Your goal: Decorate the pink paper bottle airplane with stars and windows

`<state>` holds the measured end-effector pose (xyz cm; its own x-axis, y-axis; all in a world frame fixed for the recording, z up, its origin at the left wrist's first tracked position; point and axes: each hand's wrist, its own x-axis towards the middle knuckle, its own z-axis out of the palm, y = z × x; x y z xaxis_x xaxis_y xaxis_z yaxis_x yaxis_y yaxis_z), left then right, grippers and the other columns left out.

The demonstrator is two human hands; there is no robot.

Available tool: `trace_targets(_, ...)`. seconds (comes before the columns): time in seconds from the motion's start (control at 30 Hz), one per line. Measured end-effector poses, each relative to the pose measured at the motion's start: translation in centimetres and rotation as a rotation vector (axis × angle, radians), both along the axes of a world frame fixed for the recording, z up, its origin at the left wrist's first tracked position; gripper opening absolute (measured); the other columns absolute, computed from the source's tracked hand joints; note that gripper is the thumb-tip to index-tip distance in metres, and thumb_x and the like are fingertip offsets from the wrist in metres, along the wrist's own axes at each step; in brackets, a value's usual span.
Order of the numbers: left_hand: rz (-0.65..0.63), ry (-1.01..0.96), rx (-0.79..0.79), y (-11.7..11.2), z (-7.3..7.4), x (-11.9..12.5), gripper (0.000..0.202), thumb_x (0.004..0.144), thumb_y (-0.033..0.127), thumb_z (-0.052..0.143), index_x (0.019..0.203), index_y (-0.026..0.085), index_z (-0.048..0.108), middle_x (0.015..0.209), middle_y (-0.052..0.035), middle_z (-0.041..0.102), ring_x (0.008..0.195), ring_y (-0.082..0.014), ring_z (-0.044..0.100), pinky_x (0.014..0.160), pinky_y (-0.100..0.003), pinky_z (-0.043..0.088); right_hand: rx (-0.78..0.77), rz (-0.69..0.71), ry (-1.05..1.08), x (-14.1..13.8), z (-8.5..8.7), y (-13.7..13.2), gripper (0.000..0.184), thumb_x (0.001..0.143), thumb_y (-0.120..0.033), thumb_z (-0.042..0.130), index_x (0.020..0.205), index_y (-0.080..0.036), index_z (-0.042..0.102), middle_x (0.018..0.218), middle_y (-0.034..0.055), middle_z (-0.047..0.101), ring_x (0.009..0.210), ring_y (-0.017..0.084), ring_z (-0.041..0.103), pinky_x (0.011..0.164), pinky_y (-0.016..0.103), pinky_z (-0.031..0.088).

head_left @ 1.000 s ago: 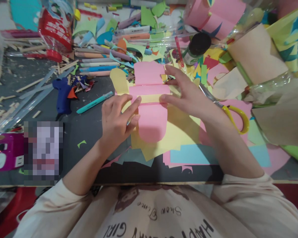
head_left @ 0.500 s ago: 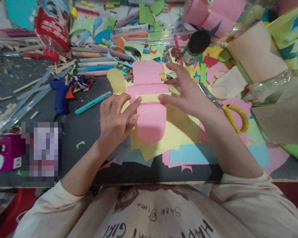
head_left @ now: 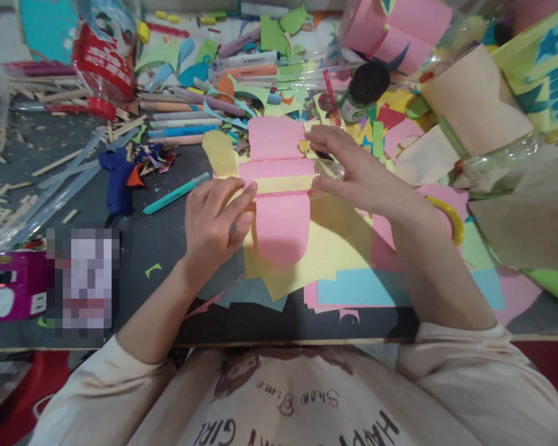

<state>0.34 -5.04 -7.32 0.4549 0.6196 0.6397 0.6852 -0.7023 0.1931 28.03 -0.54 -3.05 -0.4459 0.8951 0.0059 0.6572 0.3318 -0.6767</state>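
A pink paper cutout (head_left: pixel 283 229) with rounded flaps lies unfolded in front of me, creased across its middle. A narrow pale yellow paper strip (head_left: pixel 283 184) runs across it. My left hand (head_left: pixel 218 214), fingers bent, holds the left side of the cutout down, its index fingertip on the strip's left end. My right hand (head_left: pixel 353 170) is at the right end, fingers apart, with the thumb beside the strip. Under the cutout is yellow paper (head_left: pixel 339 238). A yellow rounded flap (head_left: pixel 219 152) sticks out at the upper left.
Left of my hands lie a teal marker (head_left: pixel 177 193) and a blue glue gun (head_left: pixel 118 183). Yellow-handled scissors (head_left: pixel 451 217) are partly behind my right forearm. Markers, paper scraps, a black-lidded jar (head_left: pixel 369 87) and a red-labelled bottle (head_left: pixel 105 59) crowd the back.
My right hand has shifted right, its thumb moving off the strip's right end, and its forearm now covers more of the scissors. My left index finger has drawn back slightly left.
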Motion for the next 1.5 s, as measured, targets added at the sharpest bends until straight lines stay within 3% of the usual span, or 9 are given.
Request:
trace_targets(0.17,0.062,0.013,-0.014,0.1,-0.5,-0.1,0.038,0.108,0.04,0.039,0.137,0.031,0.062,0.125,-0.0056,0.07,0.115,-0.024,0.064,0.1,-0.042,0.051,-0.039,-0.018,-0.126,0.7,1.3,-0.7,0.068,0.083,-0.029,0.064,0.148,-0.015,0.048,0.155,0.0165,0.051,0.142,0.036,0.051,0.118,0.054,0.043)
trace_targets(0.4,0.091,-0.02,-0.012,0.4,-1.0,-0.7,0.046,0.109,0.049,0.033,0.142,0.029,0.058,0.138,-0.0076,0.065,0.129,-0.025,0.059,0.111,-0.046,0.042,-0.035,-0.03,-0.227,0.3,0.9,-1.1,0.053,0.078,-0.038,0.073,0.127,-0.019,0.061,0.127,0.0149,0.068,0.114,0.036,0.065,0.097,0.052,0.052)
trace_targets(0.6,-0.114,-0.051,-0.011,-0.8,0.0,0.1,0.039,0.107,0.042,0.042,0.141,0.034,0.056,0.134,-0.0033,0.068,0.124,-0.0228,0.062,0.115,-0.044,0.041,-0.056,-0.075,-0.367,-2.3,2.8,-3.4,0.044,0.084,-0.037,0.068,0.121,-0.016,0.057,0.109,0.0141,0.07,0.094,0.031,0.068,0.077,0.039,0.051)
trace_targets(0.73,-0.23,0.03,-0.09,-1.1,0.0,0.9,0.038,0.104,0.037,0.048,0.141,0.028,0.054,0.138,-0.008,0.065,0.13,-0.0248,0.059,0.11,-0.043,0.046,-0.119,-0.079,-0.479,-4.6,3.9,-5.3,0.051,0.088,-0.039,0.065,0.127,-0.01,0.05,0.101,0.0167,0.072,0.084,0.03,0.069,0.064,0.032,0.043)
trace_targets(1.03,-0.29,-0.119,-0.178,-0.4,-0.5,0.6,0.025,0.101,0.035,0.057,0.125,0.029,0.058,0.135,-0.0083,0.066,0.137,-0.0252,0.056,0.111,-0.045,0.049,-0.195,0.015,-0.299,-5.7,3.6,-6.3,0.047,0.098,-0.047,0.053,0.129,-0.013,0.047,0.071,0.0062,0.072,0.059,0.022,0.063,0.054,0.027,0.033)
trace_targets(1.17,-0.209,-0.104,-0.174,-0.4,-0.5,0.5,0.02,0.099,0.043,0.058,0.113,0.029,0.06,0.125,-0.0064,0.071,0.128,-0.0255,0.062,0.107,-0.046,0.052,-0.16,0.004,-0.215,-4.9,3.4,-4.9,0.026,0.096,-0.04,0.058,0.113,-0.019,0.056,0.078,0.0049,0.072,0.066,0.021,0.065,0.059,0.027,0.037)
trace_targets(1.27,-0.151,-0.084,-0.218,-0.5,-0.4,0.5,0.022,0.097,0.05,0.058,0.106,0.031,0.061,0.121,-0.0061,0.072,0.123,-0.0266,0.064,0.105,-0.048,0.052,-0.186,-0.022,-0.098,-4.7,3.0,-4.1,0.026,0.09,-0.038,0.066,0.107,-0.02,0.056,0.085,0.0048,0.072,0.07,0.02,0.065,0.062,0.028,0.041)
trace_targets(1.4,-0.241,-0.115,-0.162,-0.6,-0.3,0.6,0.02,0.098,0.048,0.059,0.106,0.029,0.059,0.12,-0.0066,0.071,0.118,-0.0253,0.066,0.099,-0.046,0.055,-0.337,0.05,-0.039,-4.6,3.0,-4.2,0.031,0.087,-0.041,0.068,0.105,-0.021,0.053,0.077,0.0009,0.067,0.065,0.017,0.061,0.059,0.027,0.039)
trace_targets(1.5,-0.321,-0.156,-0.141,-0.4,-0.1,0.5,0.017,0.098,0.041,0.061,0.108,0.028,0.057,0.12,-0.0061,0.071,0.116,-0.0226,0.066,0.097,-0.042,0.055,-0.327,0.087,-0.099,-4.6,3.3,-4.5,0.027,0.088,-0.041,0.068,0.1,-0.021,0.054,0.073,-0.0005,0.064,0.062,0.016,0.056,0.058,0.027,0.035)
